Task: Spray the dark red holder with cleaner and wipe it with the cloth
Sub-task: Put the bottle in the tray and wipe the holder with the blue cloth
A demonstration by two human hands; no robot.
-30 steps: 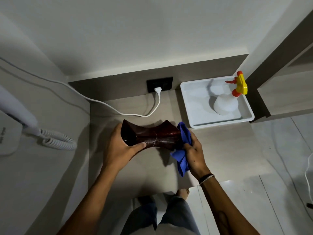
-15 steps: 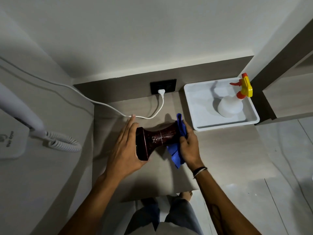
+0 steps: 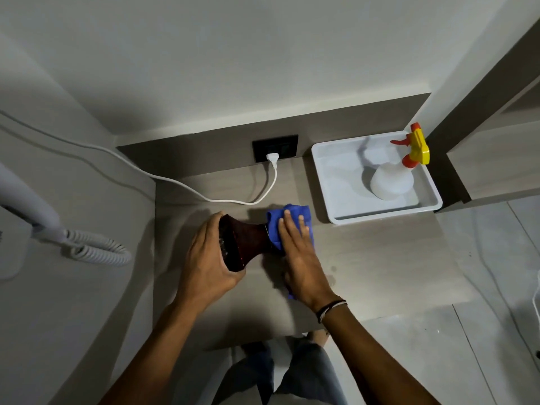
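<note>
The dark red holder (image 3: 248,241) lies on its side over the wooden counter (image 3: 380,258), its wide mouth turned toward me. My left hand (image 3: 204,264) grips that wide left end. The blue cloth (image 3: 277,226) is wrapped over the holder's right end, and my right hand (image 3: 301,252) presses flat on the cloth with fingers stretched out. Most of the right end is hidden under cloth and hand. The spray bottle (image 3: 393,179), white with a yellow and orange trigger head, stands in the white tray (image 3: 327,182) at the back right.
A white cable (image 3: 204,197) runs across the counter's back to a plug in the black wall socket (image 3: 274,147). A wall-mounted hair dryer with coiled cord (image 3: 93,247) hangs at left. A wooden shelf unit (image 3: 493,159) stands right of the tray. Tiled floor lies below.
My right hand has shifted from gripping the cloth at the holder's end to lying flat over it. The holder has turned so its mouth faces me more, and my left hand has closed around it.
</note>
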